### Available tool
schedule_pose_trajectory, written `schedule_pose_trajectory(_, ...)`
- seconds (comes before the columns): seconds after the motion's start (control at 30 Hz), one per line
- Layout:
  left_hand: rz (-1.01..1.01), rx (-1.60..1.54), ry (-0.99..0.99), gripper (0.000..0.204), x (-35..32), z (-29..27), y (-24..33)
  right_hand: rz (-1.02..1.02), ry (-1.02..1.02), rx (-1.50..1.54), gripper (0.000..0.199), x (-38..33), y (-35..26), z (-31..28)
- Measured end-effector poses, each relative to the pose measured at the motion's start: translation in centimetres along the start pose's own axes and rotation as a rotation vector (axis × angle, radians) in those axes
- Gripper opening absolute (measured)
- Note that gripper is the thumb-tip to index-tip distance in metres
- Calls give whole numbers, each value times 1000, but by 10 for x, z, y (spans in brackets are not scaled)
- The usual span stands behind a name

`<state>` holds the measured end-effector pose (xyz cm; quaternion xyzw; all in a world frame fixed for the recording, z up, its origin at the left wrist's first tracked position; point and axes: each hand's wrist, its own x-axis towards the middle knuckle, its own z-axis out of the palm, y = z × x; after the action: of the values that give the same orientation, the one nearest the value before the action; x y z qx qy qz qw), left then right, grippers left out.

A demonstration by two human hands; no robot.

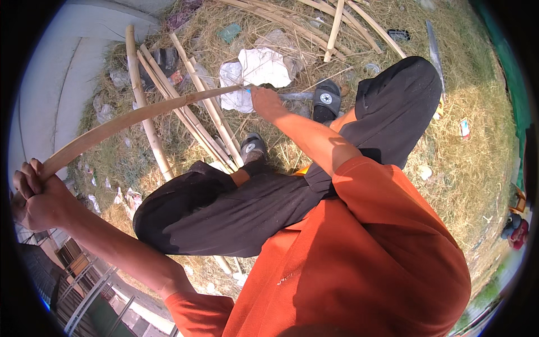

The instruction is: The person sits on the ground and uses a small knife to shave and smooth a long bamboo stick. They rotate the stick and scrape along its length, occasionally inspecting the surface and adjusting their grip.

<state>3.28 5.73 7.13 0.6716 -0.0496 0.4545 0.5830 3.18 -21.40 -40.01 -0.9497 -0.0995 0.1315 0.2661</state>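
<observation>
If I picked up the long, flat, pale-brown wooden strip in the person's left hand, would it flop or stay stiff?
The wooden strip would probably be fairly stiff: it spans from the left hand toward the right hand without visible sag. Looking thin, it is likely light for its length. Its flat face suggests it would slide rather than roll.

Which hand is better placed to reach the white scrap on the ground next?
Probably the right hand: in this view it is just below the white scrap, whereas the left hand is far left, gripping the wooden strip.
</observation>
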Motion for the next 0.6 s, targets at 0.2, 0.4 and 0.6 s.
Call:
schedule_pose_trajectory(0.2, -41, 59, 104, 25, -25, 16, 7, 165, -210, 170, 30, -7, 7, 3)
schedule_pose_trajectory(0.4, -76, -136, -57, 31, 14, -58, -5, 208, -157, 46, 39, 5, 13, 41)
schedule_pose_trajectory(0.6, -102, -164, -96, 30, 33, -95, -4, 260, -431, 468, 42, 4, 23, 14)
